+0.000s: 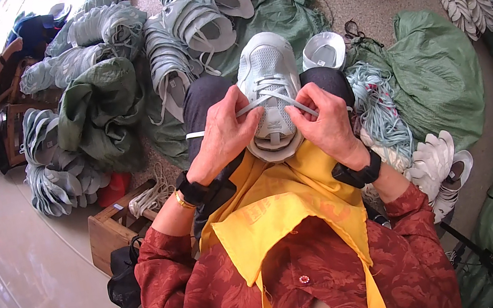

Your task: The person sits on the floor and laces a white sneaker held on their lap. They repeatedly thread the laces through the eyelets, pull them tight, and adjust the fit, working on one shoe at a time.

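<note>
A pale grey-white sneaker (267, 56) rests between my knees with its toe pointing away from me. Its flat white shoelace (276, 92) crosses over itself above the tongue. On the left side of the shoe, my left hand (220, 127) pinches one lace end between thumb and forefinger. The loose tip of that lace sticks out past the wrist side. My right hand (327, 118) grips the other end with thumb and fingers at the shoe's right side. A yellow apron (264, 217) covers my lap below the heel.
Stacks of pale shoe uppers (197, 25) lie ahead and left. Green sacks (434, 78) flank me. Bundled light-blue laces (376, 106) are by my right knee, near white shoe pieces (436, 163). A wooden stool (106, 235) stands at my left.
</note>
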`<state>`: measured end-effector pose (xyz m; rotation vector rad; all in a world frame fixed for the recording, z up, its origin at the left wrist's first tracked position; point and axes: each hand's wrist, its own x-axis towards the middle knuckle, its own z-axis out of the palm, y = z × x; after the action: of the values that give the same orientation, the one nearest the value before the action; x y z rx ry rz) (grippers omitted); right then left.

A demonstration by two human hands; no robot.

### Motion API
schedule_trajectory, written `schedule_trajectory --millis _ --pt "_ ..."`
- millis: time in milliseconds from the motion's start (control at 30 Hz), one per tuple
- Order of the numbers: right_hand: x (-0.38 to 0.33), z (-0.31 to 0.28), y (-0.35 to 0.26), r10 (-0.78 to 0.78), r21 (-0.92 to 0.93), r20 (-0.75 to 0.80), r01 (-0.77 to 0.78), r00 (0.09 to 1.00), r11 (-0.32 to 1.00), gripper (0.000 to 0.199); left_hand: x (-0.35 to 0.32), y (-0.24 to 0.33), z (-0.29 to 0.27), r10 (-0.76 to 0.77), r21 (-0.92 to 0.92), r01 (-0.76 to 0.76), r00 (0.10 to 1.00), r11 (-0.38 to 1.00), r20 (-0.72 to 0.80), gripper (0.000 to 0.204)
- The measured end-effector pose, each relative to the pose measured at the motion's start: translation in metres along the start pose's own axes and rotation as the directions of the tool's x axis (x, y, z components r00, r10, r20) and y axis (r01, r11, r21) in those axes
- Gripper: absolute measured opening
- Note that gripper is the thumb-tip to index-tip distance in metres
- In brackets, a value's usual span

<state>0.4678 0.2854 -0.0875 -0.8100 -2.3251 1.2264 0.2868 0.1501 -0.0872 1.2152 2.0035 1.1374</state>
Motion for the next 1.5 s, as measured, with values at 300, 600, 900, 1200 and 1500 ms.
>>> schedule_trajectory --millis 300,600,900,1200,1500 --pt "0.016 -0.017 -0.004 -0.08 0.021 0.058 0.078 0.995 0.997 0.02 0.009 0.012 -0.016 0.168 -0.043 -0.167 0.986 0.985 0.018 0.015" --pt "0.055 -0.005 -0.005 -0.256 -0.313 0.165 0.297 0.952 0.902 0.019 0.032 0.034 -0.023 0.517 0.242 -0.513 0.854 0.824 0.052 0.016" --pt "0.037 -0.025 0.005 -0.473 -0.159 0.115 0.486 0.874 0.859 0.012 -0.001 0.003 -0.041 0.29 0.324 -0.322 0.946 0.89 0.144 0.015" --pt "-0.005 -0.069 0.035 -0.307 -0.286 -0.051 0.28 0.95 0.916 0.01 -0.02 -0.012 -0.077 0.216 0.39 -0.207 0.976 0.897 0.02 0.015" --pt "-0.068 -0.168 0.133 0.064 -0.333 -0.294 -0.165 0.954 0.928 0.012 -0.048 -0.064 -0.14 0.051 0.557 0.026 0.991 0.83 -0.122 0.015"
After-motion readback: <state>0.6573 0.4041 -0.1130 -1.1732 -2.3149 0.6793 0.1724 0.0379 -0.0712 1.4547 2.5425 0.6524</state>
